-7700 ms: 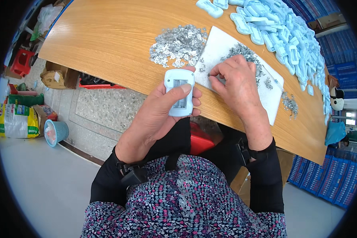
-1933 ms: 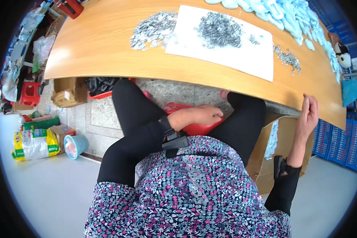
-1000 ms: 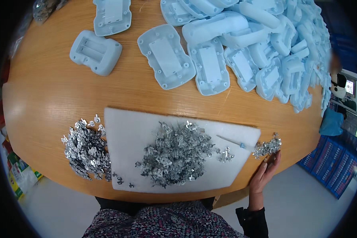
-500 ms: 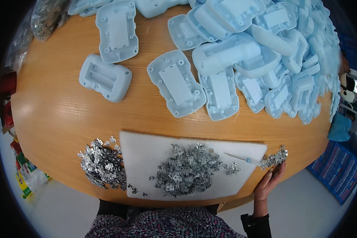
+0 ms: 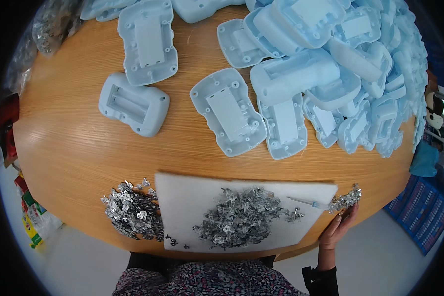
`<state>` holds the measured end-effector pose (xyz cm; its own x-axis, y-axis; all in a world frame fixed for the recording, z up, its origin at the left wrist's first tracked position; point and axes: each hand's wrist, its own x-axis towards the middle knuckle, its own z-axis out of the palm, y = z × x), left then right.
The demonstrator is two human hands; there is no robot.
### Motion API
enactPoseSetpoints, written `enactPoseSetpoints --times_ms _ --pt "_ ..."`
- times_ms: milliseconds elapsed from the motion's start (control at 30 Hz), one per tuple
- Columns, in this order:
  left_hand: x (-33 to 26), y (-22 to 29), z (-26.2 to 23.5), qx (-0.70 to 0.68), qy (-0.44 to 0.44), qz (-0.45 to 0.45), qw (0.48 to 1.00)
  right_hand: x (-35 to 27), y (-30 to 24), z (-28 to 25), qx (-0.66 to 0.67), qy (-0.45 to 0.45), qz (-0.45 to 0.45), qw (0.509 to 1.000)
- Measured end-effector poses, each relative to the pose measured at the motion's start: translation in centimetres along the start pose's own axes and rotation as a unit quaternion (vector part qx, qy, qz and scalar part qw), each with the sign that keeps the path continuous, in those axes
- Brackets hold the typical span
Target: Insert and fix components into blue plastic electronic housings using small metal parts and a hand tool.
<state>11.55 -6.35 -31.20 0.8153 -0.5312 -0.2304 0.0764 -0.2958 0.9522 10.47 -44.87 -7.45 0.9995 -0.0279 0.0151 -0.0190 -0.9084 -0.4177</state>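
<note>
The right hand lies open at the tabletop edge, fingertips touching a small heap of metal clips. Left of it sits a white sheet with more clips; pale blue housings lie beyond. The left hand is out of sight.

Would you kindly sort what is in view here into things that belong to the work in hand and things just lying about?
In hand:
right hand at the table edge
small clip heap by its fingertips
white sheet
middle clip heap
thin tool
blue shells

Lying about:
bag, far left
floor clutter
</note>
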Motion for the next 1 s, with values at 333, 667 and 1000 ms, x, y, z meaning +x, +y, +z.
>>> enactPoseSetpoints --times_ms 333,667,1000 --pt "-1.5 -0.5 -3.7 0.022 0.049 -0.028 0.998 0.0 0.3 0.1 0.029 0.006 0.004 1.000" --pt "-19.5 2.6 -17.2 0.163 0.207 -0.200 0.944 0.9 -4.4 -1.2 -0.026 0.024 -0.091 0.995" --pt "-26.1 2.1 -19.5 0.171 0.240 -0.274 0.916 3.1 -5.5 3.5 0.004 -0.018 -0.112 0.994"
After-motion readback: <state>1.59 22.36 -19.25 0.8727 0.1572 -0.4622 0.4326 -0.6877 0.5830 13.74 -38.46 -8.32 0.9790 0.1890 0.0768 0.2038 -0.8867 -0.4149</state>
